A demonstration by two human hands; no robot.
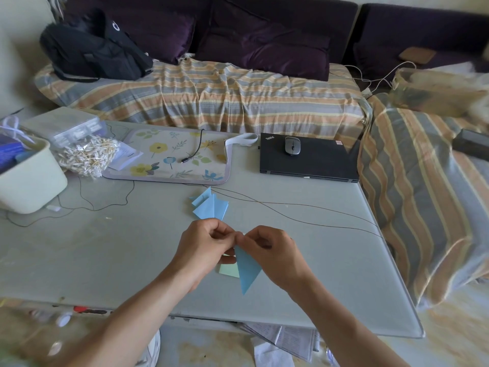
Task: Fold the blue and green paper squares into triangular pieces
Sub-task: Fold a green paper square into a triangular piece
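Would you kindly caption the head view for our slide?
Both hands, left and right, pinch a blue paper triangle above the table, folded blue pieces beyond.

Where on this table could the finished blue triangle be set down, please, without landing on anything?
Bare tabletop lies left of the hands, below the white bin. Another patch lies right of the hands, below the laptop, crossed by thin wires. The far left is crowded: bin, cotton swabs, floral mat.

Two hands (239,245), one laptop (308,157), one mouse (292,145), one backpack (92,53).
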